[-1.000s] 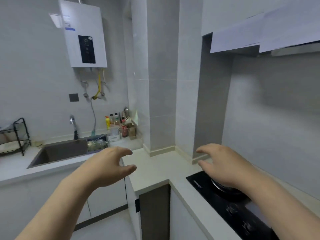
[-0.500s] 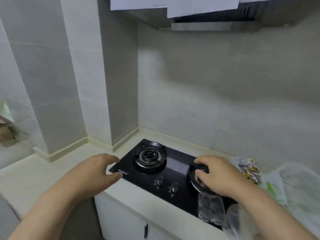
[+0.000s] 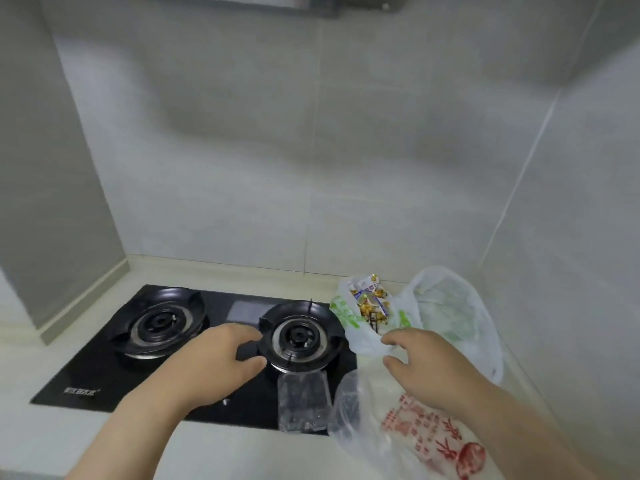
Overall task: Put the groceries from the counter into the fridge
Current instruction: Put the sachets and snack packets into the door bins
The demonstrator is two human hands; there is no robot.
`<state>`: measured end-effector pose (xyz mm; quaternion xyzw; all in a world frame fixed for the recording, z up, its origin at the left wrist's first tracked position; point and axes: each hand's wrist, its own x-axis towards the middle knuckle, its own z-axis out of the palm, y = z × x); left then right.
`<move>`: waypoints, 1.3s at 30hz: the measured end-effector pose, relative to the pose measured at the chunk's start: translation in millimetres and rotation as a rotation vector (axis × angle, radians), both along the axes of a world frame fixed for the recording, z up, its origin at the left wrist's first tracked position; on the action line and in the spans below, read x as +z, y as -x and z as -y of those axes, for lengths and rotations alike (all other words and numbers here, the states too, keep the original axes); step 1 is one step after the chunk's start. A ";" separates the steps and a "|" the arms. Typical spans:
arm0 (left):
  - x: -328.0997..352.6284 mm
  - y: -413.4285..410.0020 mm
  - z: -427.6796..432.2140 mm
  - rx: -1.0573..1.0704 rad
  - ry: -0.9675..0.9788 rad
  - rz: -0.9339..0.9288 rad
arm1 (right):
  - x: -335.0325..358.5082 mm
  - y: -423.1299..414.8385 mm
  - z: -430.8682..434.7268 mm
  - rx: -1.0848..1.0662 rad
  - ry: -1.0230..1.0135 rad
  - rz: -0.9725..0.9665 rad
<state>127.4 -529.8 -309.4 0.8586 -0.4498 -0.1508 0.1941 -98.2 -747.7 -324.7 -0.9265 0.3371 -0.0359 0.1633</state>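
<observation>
Groceries (image 3: pixel 372 306) sit in a green-printed plastic bag (image 3: pixel 346 317) on the counter (image 3: pixel 242 452), just beyond the loosely curled, empty fingers of the right hand (image 3: pixel 429 368). A red-printed bag (image 3: pixel 426 441) lies beneath them. The left hand (image 3: pixel 214 362) hovers over the gas hob (image 3: pixel 104 368), fingers relaxed, holding nothing.

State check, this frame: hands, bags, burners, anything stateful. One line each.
left hand: open, empty, above the stove
right hand: open, empty, beside the green-print bag
green-print bag: mouth open, snack packets showing
white bag: slumped, contents unclear
red-print bag: lying down, crumpled
clear packet: lying on the stove
left burner: no flame
right burner: no flame
</observation>
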 end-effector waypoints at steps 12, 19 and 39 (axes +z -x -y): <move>-11.0 30.5 167.4 -0.113 -0.045 -0.009 | -16.9 38.6 147.8 -0.051 0.007 -0.001; -23.7 45.1 243.6 -0.173 -0.025 0.042 | -26.7 49.7 205.4 -0.039 0.022 -0.015; -108.4 -7.8 340.2 -0.254 -0.141 -0.064 | -92.1 -15.7 263.3 -0.081 -0.245 -0.096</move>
